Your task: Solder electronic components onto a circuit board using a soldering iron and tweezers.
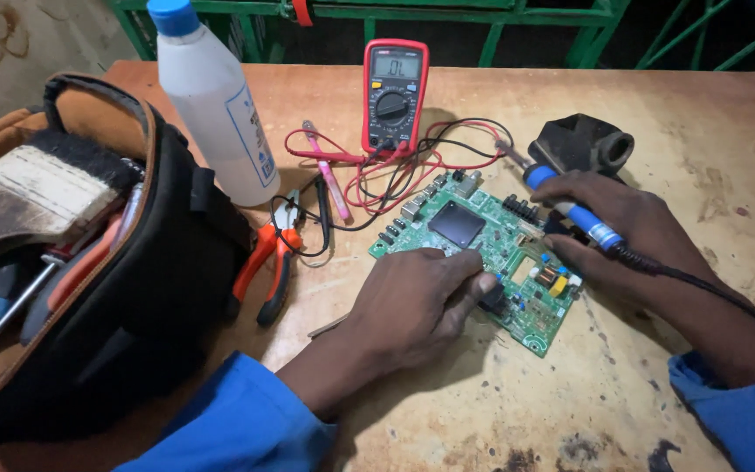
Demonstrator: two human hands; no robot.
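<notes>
On the worn wooden table [640, 114], a green circuit board [491, 253] lies at an angle near the middle, flat on the wood. The left hand [417, 301] comes in from below, blue sleeve at the wrist, knuckles up, and rests on the board's near edge; its fingers [469, 280] are curled together and press down on a small dark part there. The right hand [618, 232] reaches in from the right edge, palm down over the board's right end, and is closed around a soldering iron [570, 205] with a blue grip. The iron slants up and left, away from the board, and its black cord runs back along the forearm.

Behind the board lies a tangle of red and black leads [377, 179], which run to a red multimeter [393, 94] lying face up with a grey screen and a round dial. A dark iron stand [583, 142] sits just behind the right hand. Left of the board lie orange-handled pliers [271, 258], and a pink tool [329, 170] among the leads.

Room is tight on the left: an open black tool bag [124, 297] with a paintbrush [32, 192] and screwdrivers fills that side. A tall white bottle [211, 100], blue cap, pale label with blue print, stands beside it. The far right and near part of the table offer bare wood.
</notes>
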